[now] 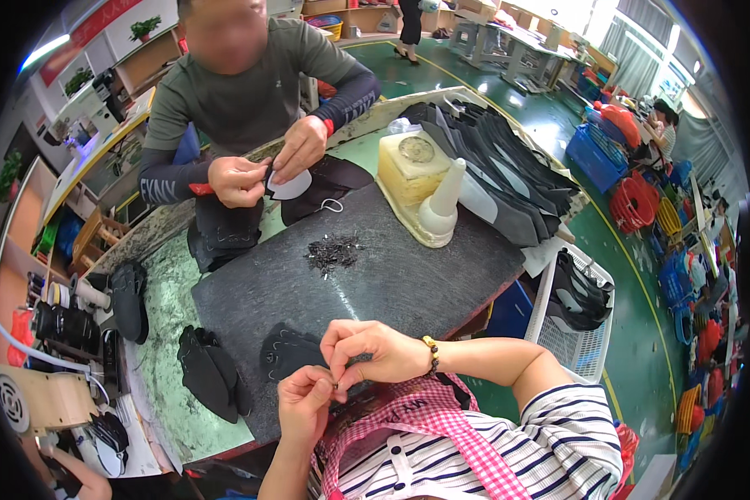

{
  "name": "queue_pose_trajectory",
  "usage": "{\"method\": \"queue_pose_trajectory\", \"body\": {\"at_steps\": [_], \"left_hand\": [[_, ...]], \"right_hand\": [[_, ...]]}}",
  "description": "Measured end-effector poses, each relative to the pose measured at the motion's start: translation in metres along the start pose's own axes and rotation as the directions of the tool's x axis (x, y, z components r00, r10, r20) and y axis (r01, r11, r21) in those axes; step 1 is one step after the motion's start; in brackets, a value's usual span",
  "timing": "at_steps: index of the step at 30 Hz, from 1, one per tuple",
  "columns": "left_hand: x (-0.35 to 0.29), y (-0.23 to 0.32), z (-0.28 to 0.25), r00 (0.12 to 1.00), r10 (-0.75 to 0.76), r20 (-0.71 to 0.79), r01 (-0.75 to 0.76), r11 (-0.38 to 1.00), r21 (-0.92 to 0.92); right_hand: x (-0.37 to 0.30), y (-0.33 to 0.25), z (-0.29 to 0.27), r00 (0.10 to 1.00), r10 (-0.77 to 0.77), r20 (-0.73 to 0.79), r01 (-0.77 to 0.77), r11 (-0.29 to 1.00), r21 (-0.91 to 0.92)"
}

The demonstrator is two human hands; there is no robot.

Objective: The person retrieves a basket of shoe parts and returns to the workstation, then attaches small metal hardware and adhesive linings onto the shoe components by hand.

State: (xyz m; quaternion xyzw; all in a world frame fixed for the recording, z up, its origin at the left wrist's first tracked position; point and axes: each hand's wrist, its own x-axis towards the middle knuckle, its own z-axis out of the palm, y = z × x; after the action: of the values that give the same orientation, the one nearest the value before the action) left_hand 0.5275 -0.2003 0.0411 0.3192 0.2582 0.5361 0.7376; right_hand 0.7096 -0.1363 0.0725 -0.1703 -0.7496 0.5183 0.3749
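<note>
My left hand and my right hand meet close to my chest, fingertips pinched together on something very small and dark that I cannot make out. A bead bracelet circles my right wrist. Just left of my hands a black fabric shoe piece with pale stitch marks lies on the dark work mat. Across the table another person holds a white-and-black piece in both hands.
A small heap of black scraps sits mid-mat. A yellowish glue container with a white cone nozzle stands at the far right. Black cut pieces are stacked at the right edge and lower left. A white basket hangs beside the table.
</note>
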Motion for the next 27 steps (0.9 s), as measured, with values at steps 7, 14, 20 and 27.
{"method": "queue_pose_trajectory", "body": {"at_steps": [7,14,20,27], "left_hand": [[0.003,0.006,0.014,0.980,-0.193,-0.055,0.193,0.981,-0.006],[-0.003,-0.009,-0.009,0.982,0.104,-0.156,-0.101,0.995,0.025],[0.009,0.061,-0.041,0.887,0.438,-0.146,-0.108,0.505,0.856],[-0.021,0.093,-0.229,0.763,0.373,-0.528,0.505,0.166,0.847]], "right_hand": [[-0.002,0.007,0.005,0.996,-0.075,-0.053,0.067,0.987,-0.148],[0.007,0.017,0.021,0.979,-0.155,-0.130,0.118,0.960,-0.253],[0.026,0.014,0.012,0.992,-0.049,-0.116,0.021,0.974,-0.227],[0.007,0.038,0.016,0.970,0.229,-0.082,-0.230,0.973,-0.010]]}}
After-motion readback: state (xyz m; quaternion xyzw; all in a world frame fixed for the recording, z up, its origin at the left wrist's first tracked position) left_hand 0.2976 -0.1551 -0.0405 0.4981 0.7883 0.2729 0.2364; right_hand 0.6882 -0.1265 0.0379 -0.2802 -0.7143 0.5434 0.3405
